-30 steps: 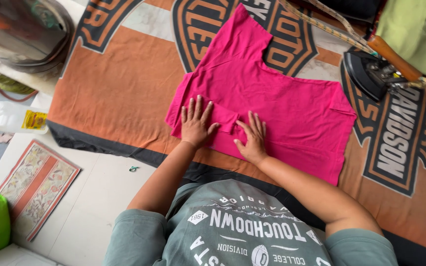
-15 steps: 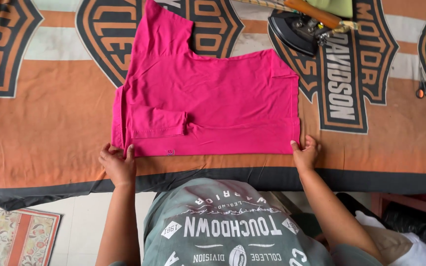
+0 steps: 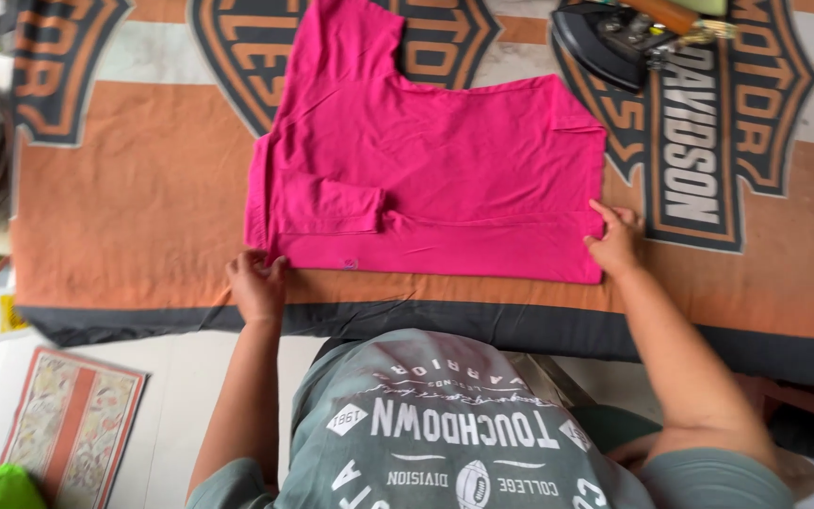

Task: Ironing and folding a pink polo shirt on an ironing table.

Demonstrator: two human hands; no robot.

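Bright pink folded cotton garment [image 3: 435, 179] flat on orange-and-black printed cloth over tabletop [image 3: 143, 217], left hand [image 3: 256, 286] pinching its lower left corner, right hand [image 3: 614, 240] gripping lower right corner, black iron [image 3: 610, 42] beyond, patterned mat [image 3: 68, 424] on floor.

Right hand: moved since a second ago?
Yes. The right hand went from mid-shirt out to the right bottom corner of the pink shirt, nearer the iron.
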